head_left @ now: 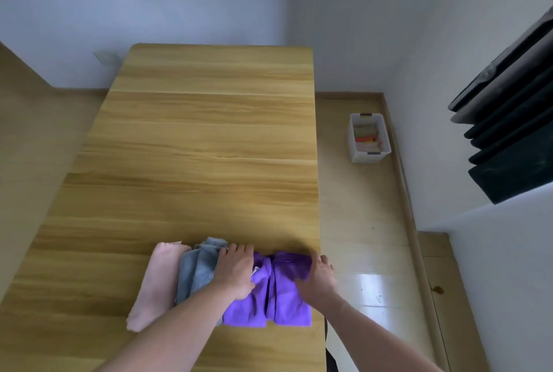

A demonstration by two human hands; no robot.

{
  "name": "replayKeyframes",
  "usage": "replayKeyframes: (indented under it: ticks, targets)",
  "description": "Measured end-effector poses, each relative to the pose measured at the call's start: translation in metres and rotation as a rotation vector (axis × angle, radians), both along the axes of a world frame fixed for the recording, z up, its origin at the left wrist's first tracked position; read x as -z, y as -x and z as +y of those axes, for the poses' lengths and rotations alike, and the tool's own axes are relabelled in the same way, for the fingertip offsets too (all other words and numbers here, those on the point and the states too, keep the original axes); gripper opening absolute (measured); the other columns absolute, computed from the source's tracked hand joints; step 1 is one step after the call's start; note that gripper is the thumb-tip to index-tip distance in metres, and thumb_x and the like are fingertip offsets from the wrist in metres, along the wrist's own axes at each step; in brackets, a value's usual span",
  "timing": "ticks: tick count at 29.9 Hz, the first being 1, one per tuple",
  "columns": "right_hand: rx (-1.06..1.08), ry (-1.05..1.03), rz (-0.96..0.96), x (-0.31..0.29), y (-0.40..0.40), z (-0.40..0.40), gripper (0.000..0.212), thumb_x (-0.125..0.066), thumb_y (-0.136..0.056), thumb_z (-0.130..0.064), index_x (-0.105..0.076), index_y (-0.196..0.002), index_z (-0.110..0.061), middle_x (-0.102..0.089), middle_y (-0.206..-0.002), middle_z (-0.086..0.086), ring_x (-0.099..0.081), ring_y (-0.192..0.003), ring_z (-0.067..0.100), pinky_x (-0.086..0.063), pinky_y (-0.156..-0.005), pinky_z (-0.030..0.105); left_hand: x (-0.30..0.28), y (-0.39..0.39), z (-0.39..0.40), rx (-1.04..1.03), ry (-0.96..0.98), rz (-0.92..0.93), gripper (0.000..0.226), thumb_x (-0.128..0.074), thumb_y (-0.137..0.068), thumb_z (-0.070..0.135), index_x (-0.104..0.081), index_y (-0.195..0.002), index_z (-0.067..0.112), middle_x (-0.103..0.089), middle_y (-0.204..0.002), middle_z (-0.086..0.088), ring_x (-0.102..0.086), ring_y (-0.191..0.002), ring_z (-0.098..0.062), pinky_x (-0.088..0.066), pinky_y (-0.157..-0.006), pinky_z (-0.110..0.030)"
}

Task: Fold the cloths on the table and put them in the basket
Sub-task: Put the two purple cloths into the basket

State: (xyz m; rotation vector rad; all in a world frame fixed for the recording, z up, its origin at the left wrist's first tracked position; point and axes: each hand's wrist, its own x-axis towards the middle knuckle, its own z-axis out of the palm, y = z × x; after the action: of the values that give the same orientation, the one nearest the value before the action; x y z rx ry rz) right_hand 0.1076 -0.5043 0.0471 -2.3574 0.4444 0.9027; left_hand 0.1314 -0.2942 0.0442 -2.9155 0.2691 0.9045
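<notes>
A purple cloth (pixel 284 296) lies partly folded near the table's front right edge. My left hand (pixel 236 270) rests flat on its left part, fingers spread and reaching onto a grey-blue cloth (pixel 194 270) beside it. My right hand (pixel 318 277) grips the purple cloth's right edge, fingers curled over the far corner. A pink cloth (pixel 155 285) lies further left, partly under the grey-blue one. The white basket (pixel 353 144) stands on the floor to the right of the table, with several folded cloths inside.
The wooden table (pixel 209 132) stretches ahead to the wall. Tiled floor lies to the right, bounded by a low wooden ledge. A dark folded object (pixel 514 120) leans on the right wall.
</notes>
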Motion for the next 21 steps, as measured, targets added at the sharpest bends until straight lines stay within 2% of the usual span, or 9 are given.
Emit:
replayKeyframes:
  ticks: [3,5,7,8,11,13,17,21]
  targets:
    - [0.071,-0.046,0.033,0.011,0.000,-0.001,0.062,-0.067,-0.080,-0.033,-0.046,-0.136,-0.016,-0.057,-0.124,0.008,-0.055,-0.119,0.031,-0.049,-0.098,0.037,0.000,0.000,0.002,0.019,0.005,0.028,0.051,-0.070,-0.084,0.047,-0.053,-0.123,0.020,-0.054,-0.128,-0.002,-0.045,-0.122,-0.027,-0.033,-0.102,-0.041]
    - [0.106,-0.096,0.011,0.011,0.001,-0.004,0.038,-0.067,-0.077,-0.030,-0.057,-0.113,-0.020,-0.062,-0.108,0.003,-0.060,-0.100,0.026,-0.049,-0.081,0.031,0.000,0.001,0.003,0.021,0.046,0.024,0.046,-0.068,-0.084,0.047,-0.057,-0.120,0.021,-0.052,-0.127,-0.002,-0.045,-0.121,-0.027,-0.033,-0.102,-0.041]
    - [0.161,-0.186,-0.013,0.006,0.006,-0.007,0.018,-0.067,-0.076,-0.023,-0.054,-0.088,-0.023,-0.062,-0.092,0.000,-0.056,-0.080,0.021,-0.045,-0.068,0.028,-0.006,0.005,0.004,-0.006,0.128,0.038,0.048,-0.068,-0.084,0.043,-0.057,-0.124,0.020,-0.049,-0.128,0.000,-0.045,-0.121,-0.025,-0.035,-0.102,-0.039]
    - [0.197,-0.236,-0.014,0.008,0.008,-0.010,0.015,-0.065,-0.075,-0.019,-0.054,-0.085,-0.021,-0.063,-0.089,0.001,-0.056,-0.075,0.021,-0.046,-0.065,0.029,-0.006,0.007,0.004,-0.035,0.184,0.060,0.047,-0.068,-0.083,0.039,-0.056,-0.124,0.019,-0.048,-0.127,0.000,-0.047,-0.120,-0.025,-0.038,-0.100,-0.037]
    - [0.292,-0.364,-0.032,-0.006,0.025,-0.015,0.021,-0.059,-0.070,-0.017,-0.059,-0.091,-0.018,-0.069,-0.087,0.002,-0.060,-0.074,0.023,-0.053,-0.069,0.038,-0.025,0.021,0.008,-0.173,0.359,0.132,0.022,-0.061,-0.081,0.023,-0.049,-0.099,0.020,-0.057,-0.103,0.004,-0.058,-0.096,-0.023,-0.046,-0.079,-0.037]
    - [0.323,-0.425,-0.058,-0.014,0.034,-0.019,0.024,-0.059,-0.069,-0.016,-0.060,-0.093,-0.016,-0.068,-0.085,0.002,-0.060,-0.074,0.019,-0.054,-0.073,0.039,-0.032,0.028,0.011,-0.256,0.449,0.180,0.018,-0.057,-0.080,0.022,-0.042,-0.089,0.020,-0.061,-0.087,0.003,-0.062,-0.081,-0.022,-0.049,-0.071,-0.041]
    - [0.364,-0.455,-0.165,-0.045,0.057,-0.021,0.022,-0.067,-0.078,-0.010,-0.065,-0.099,-0.018,-0.075,-0.089,0.002,-0.070,-0.083,0.025,-0.057,-0.079,0.040,-0.060,0.047,0.020,-0.308,0.574,0.110,0.024,-0.064,-0.084,0.032,-0.041,-0.087,0.025,-0.064,-0.083,0.005,-0.063,-0.080,-0.021,-0.049,-0.072,-0.037]
    - [0.345,-0.454,-0.244,-0.075,0.084,-0.025,0.024,-0.064,-0.086,-0.008,-0.070,-0.103,-0.023,-0.076,-0.091,-0.004,-0.071,-0.087,0.019,-0.056,-0.079,0.032,-0.088,0.070,0.030,-0.368,0.707,0.090,0.027,-0.069,-0.085,0.037,-0.049,-0.091,0.020,-0.067,-0.085,0.001,-0.062,-0.077,-0.019,-0.048,-0.070,-0.036]
